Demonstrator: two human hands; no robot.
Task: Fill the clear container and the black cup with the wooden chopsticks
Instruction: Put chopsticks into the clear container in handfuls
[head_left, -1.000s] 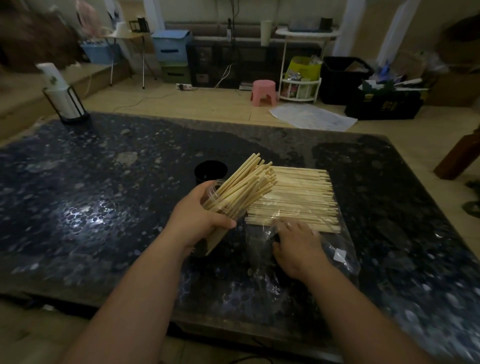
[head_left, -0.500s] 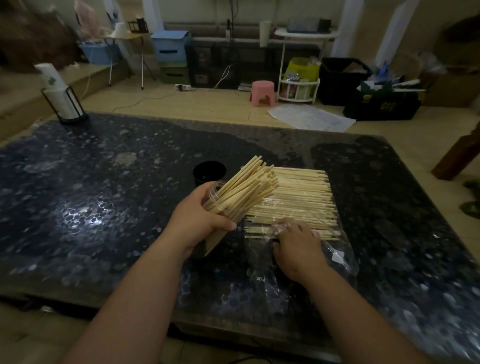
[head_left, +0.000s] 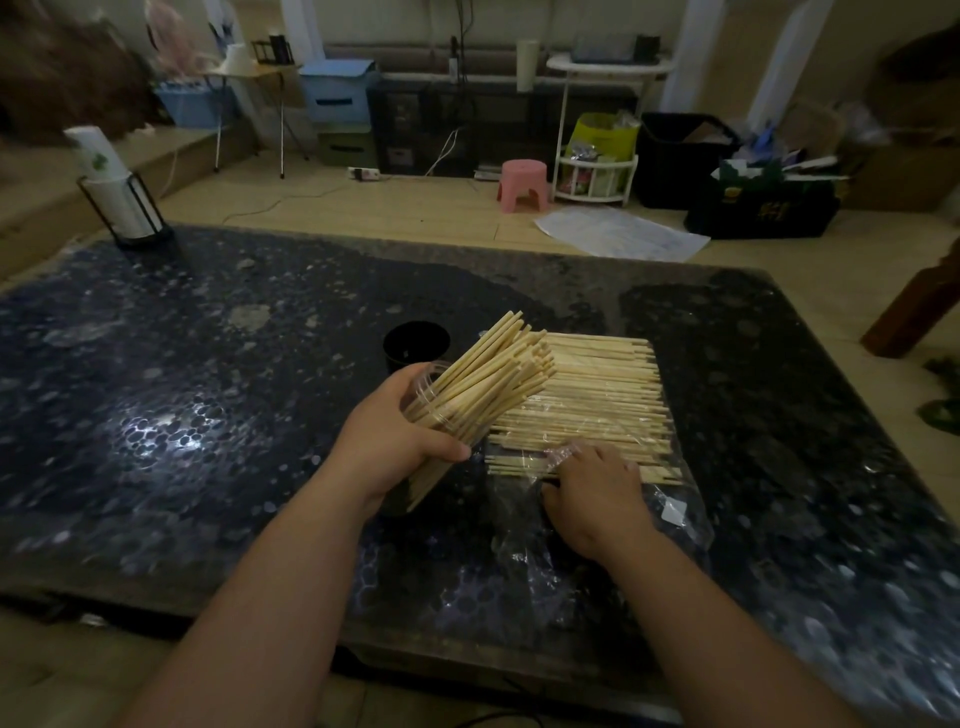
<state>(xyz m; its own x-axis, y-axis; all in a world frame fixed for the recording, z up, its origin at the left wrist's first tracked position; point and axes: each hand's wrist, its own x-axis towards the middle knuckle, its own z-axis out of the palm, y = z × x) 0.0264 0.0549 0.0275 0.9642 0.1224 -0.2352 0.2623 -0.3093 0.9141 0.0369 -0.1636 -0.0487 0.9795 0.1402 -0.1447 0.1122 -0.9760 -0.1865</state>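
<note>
1. Your left hand (head_left: 395, 441) is wrapped around the clear container (head_left: 431, 480), with the thumb across its front. You hold it tilted just nearer you than the black cup (head_left: 415, 345), and no sticks stand in that cup.
2. A thick bundle of wooden chopsticks (head_left: 498, 369) fans out of the container's mouth, its ends passing just right of the black cup.
3. The loose pile (head_left: 597, 395) lies flat on a plastic bag (head_left: 670, 514), right of the black cup.
4. Your right hand (head_left: 597, 488) rests knuckles-up on the pile's edge farthest from the black cup. Its fingertips are bent down into sticks and film, and I cannot tell whether they pinch any.
5. The sticks should be light, stiff and smooth, so they are likely to roll. Take a small bunch near its middle, clear of the clingy film.
6. The loaded container is probably top-heavy, so grip it around its wall.
</note>
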